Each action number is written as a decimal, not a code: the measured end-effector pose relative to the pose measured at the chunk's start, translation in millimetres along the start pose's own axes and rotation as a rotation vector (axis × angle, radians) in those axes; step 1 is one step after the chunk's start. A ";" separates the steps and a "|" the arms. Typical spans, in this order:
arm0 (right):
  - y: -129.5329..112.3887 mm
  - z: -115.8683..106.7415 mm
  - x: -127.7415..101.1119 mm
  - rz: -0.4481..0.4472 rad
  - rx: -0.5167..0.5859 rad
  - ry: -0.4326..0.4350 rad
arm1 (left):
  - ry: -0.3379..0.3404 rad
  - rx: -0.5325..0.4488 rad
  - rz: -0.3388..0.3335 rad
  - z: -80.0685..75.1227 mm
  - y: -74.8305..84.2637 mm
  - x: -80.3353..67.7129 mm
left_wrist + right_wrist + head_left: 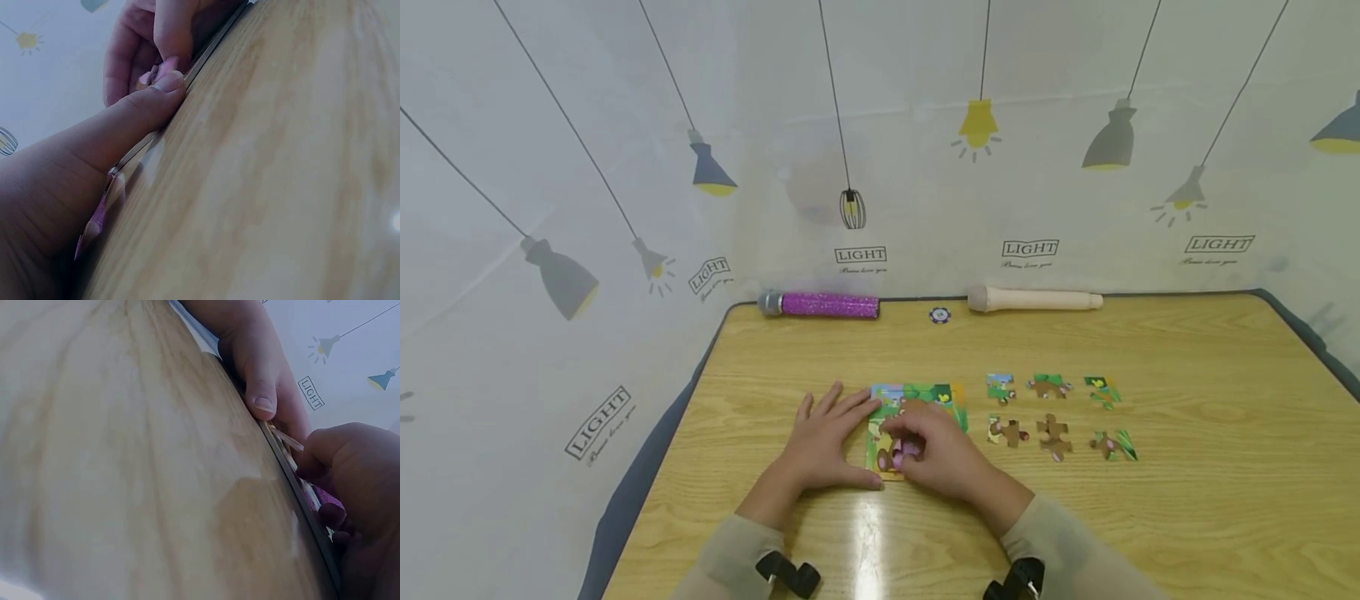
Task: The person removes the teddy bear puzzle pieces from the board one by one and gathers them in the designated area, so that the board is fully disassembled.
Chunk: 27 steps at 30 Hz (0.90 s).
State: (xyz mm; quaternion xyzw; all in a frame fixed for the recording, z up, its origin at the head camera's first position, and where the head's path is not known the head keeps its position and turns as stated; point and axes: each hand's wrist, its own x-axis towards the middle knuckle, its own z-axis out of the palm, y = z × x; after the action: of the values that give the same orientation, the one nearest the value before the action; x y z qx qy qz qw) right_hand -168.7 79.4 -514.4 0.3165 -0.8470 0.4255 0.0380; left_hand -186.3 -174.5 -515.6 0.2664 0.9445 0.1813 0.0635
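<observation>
A small jigsaw puzzle board (958,400) with a bright cartoon picture lies flat on the table, partly covered by both hands. My left hand (827,446) rests along its left side, fingers spread and straight, the thumb at the lower edge. Over the board's lower part, my right hand (951,454) pinches a puzzle piece (167,65) between curled fingers and thumb. That piece is tilted above the board's edge in the right wrist view, and its pink side shows in the left wrist view. The fingers hide much of the piece and the board's middle.
Right of the board, several loose puzzle pieces lie in two rows, among them a brown one (1055,429) and a green one (1101,387). Along the table's back edge are a purple glitter microphone (827,305), a poker chip (940,315) and a pale microphone (1037,299).
</observation>
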 end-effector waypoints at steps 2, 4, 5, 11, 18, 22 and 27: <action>1.7 1.8 -2.2 -0.019 -0.048 0.009 | -0.001 0.008 0.001 0.9 -0.4 0.2; 2.5 2.7 -3.9 -0.034 -0.078 0.008 | -0.004 0.016 0.001 1.9 -1.0 0.5; 2.4 2.8 -4.5 -0.038 -0.085 0.006 | -0.005 0.018 -0.001 2.3 -1.3 0.6; 0.6 3.1 -4.9 -0.037 -0.102 -0.007 | -0.005 0.022 -0.005 3.2 -2.1 1.1; 0.3 4.5 -5.1 -0.036 -0.097 0.019 | -0.002 0.022 -0.007 3.0 -2.0 1.3; 1.4 5.2 -5.3 -0.035 -0.060 0.058 | -0.001 0.015 -0.012 3.2 -2.6 1.0; 0.0 3.1 -10.6 -0.072 -0.079 0.105 | -0.001 0.027 -0.009 2.5 -1.5 1.4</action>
State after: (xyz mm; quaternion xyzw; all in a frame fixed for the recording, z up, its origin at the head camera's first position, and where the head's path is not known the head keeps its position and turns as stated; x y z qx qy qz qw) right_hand -159.6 82.4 -519.9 0.3221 -0.8480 0.4062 0.1103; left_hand -187.6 -174.2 -518.5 0.2629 0.9481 0.1681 0.0613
